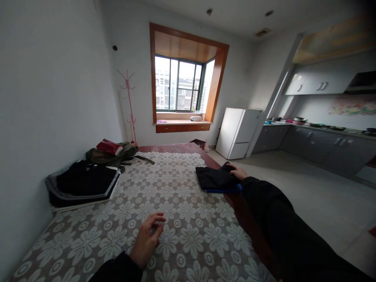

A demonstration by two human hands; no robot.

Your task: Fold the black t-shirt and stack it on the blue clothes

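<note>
On a flower-patterned tablecloth [192,239], black cloth [212,178] lies at the right edge under the right hand [238,172], whose grip is unclear, the left hand [147,238] empty, loosely spread, and an outward tug could drop the cloth

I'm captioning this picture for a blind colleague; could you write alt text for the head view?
A person's right hand touches folded black cloth at the right edge of a flower-patterned tablecloth, while the empty left hand is nearer the camera. Folded dark fabric and an olive bag lie to the left, with a window beyond.
</note>
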